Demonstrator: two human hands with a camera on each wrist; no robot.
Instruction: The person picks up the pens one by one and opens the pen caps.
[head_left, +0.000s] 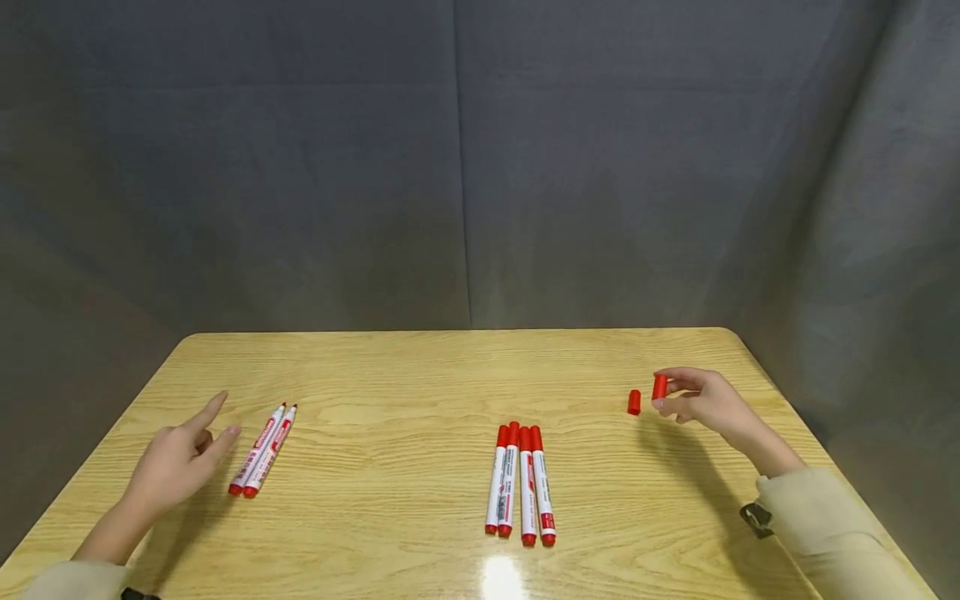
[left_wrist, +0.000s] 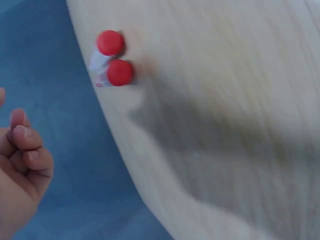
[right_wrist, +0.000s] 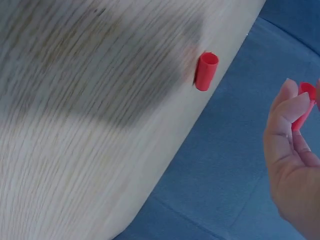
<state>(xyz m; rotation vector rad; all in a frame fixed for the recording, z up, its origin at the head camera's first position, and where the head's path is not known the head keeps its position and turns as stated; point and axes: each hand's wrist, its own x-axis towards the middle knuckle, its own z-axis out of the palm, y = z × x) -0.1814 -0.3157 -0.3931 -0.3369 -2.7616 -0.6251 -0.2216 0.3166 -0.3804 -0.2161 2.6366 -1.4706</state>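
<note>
My right hand (head_left: 701,402) pinches a red marker cap (head_left: 659,387) between thumb and fingers, raised over the table's right side. In the right wrist view, the cap's hollow end shows past the fingers. A second red cap (head_left: 634,402) is on the table, left of that hand. My left hand (head_left: 176,462) hovers at the left with nothing in it, index finger and thumb extended, the other fingers loosely bent. Just right of it lie two uncapped red markers, a left one (head_left: 257,450) and a right one (head_left: 271,452), side by side with tips away from me.
Several capped red markers (head_left: 528,492) lie in a row on the wooden table (head_left: 390,375), right of its middle. A dark grey curtain (head_left: 315,167) hangs behind the table's far edge and down both sides.
</note>
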